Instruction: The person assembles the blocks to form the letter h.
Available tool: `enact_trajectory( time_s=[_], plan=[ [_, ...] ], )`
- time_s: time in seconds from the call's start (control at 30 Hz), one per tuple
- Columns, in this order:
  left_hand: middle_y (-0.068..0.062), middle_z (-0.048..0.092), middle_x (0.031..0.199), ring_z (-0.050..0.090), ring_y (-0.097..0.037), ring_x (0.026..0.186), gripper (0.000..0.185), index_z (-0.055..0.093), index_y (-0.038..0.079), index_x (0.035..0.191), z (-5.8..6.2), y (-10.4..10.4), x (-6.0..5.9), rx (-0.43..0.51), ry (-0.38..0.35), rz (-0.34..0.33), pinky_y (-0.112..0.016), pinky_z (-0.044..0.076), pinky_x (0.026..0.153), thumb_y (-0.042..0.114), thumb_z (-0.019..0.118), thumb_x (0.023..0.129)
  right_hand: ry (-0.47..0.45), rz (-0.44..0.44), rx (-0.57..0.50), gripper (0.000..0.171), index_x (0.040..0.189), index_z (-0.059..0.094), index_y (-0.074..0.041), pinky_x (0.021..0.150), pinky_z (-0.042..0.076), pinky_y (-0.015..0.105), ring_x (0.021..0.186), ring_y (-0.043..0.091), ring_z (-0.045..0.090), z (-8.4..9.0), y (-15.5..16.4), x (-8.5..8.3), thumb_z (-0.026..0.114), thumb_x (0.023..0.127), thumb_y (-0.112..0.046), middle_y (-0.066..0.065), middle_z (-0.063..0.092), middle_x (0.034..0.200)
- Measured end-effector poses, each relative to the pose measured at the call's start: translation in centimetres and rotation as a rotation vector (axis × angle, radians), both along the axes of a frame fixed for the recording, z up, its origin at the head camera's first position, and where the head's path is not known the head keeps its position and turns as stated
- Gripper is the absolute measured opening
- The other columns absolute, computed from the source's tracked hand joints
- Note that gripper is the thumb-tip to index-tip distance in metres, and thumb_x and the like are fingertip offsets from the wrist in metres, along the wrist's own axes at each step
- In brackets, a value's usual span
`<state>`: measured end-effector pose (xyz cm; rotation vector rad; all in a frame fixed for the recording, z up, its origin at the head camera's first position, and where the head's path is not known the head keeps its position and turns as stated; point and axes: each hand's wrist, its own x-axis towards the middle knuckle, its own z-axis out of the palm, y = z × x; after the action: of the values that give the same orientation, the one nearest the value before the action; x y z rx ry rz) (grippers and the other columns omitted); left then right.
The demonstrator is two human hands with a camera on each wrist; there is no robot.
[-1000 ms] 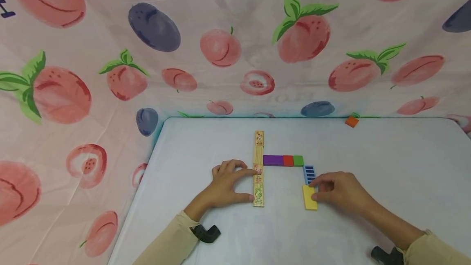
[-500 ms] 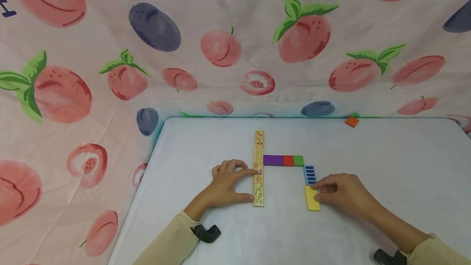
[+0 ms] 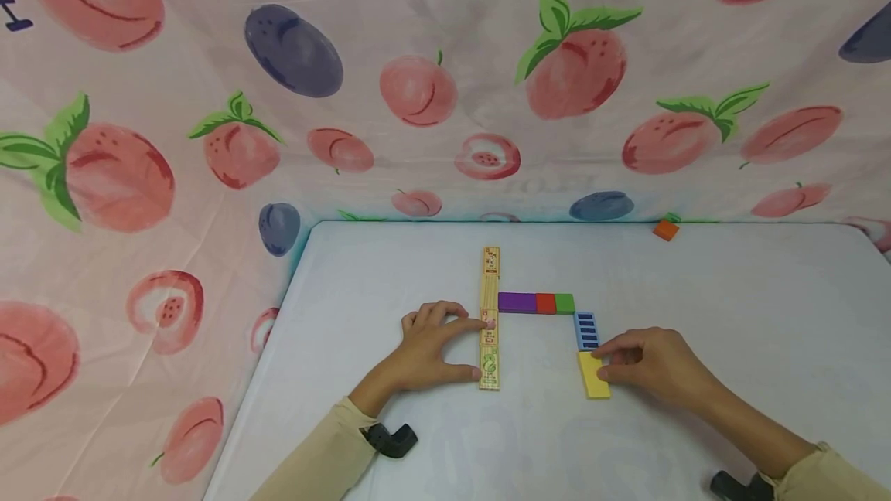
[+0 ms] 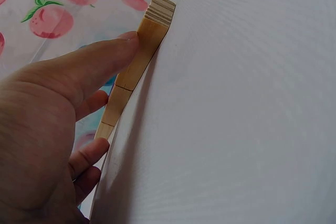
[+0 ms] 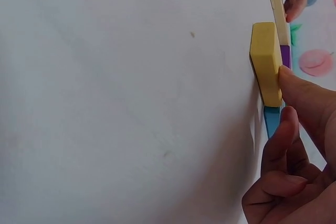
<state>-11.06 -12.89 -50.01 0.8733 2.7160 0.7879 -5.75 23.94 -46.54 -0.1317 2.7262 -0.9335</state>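
Observation:
My left hand (image 3: 426, 352) rests beside a column of printed wooden blocks (image 3: 489, 366), its index fingertip and thumb on the blocks and the other fingers spread. In the left wrist view the thumb (image 4: 118, 51) lies against the column's plain wooden side. My right hand (image 3: 654, 363) holds a yellow block (image 3: 594, 376) between thumb and index finger, at its right side and upper end. The yellow block is slightly tilted, its upper end at the lower end of a blue block with dark bars (image 3: 587, 331).
From the column a row runs right: a purple block (image 3: 517, 302), a red block (image 3: 545, 303) and a green block (image 3: 564, 303). An orange block (image 3: 666, 230) lies at the back edge of the white table (image 3: 390, 261). Fruit-printed cloth (image 3: 418, 14) hangs behind.
The yellow block has slid a little to the right and turned, its lower end swinging right. My right hand has shifted slightly right with it. The left hand has stayed in place.

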Motion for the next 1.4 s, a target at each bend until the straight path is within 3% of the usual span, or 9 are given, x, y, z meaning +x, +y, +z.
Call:
enact_trajectory(
  time_s=[0.57,0.87,1.4],
  plan=[
    [0.006,0.044,0.141,0.033,-0.019,0.134,0.067,0.052,0.053,0.142,-0.2,0.0,-0.1,0.001,0.006,0.004,-0.053,0.019,0.102,0.059,0.078,0.081,0.031,-0.013,0.04,0.031,0.104,0.083,-0.022,0.058,0.04,0.023,0.072,0.012,0.053,-0.2,0.1,0.7,0.088,0.078,-0.038,-0.009,0.063,0.072],
    [0.006,0.043,0.141,0.033,-0.019,0.134,0.067,0.052,0.053,0.142,-0.3,0.0,-0.1,0.004,0.011,0.001,-0.052,0.019,0.101,0.058,0.079,0.081,0.068,-0.026,0.076,0.029,0.1,0.084,-0.021,0.057,0.038,0.022,0.071,0.011,0.051,0.0,-0.1,1.3,0.088,0.078,-0.039,-0.012,0.073,0.081],
    [0.005,0.044,0.141,0.034,-0.02,0.134,0.067,0.052,0.053,0.143,-0.2,0.0,0.0,0.005,0.005,0.002,-0.054,0.019,0.101,0.058,0.079,0.081,0.08,-0.058,0.106,0.031,0.103,0.083,-0.02,0.055,0.037,0.022,0.071,0.012,0.052,-0.2,-0.4,1.6,0.088,0.078,-0.037,-0.012,0.069,0.076]
  ],
)
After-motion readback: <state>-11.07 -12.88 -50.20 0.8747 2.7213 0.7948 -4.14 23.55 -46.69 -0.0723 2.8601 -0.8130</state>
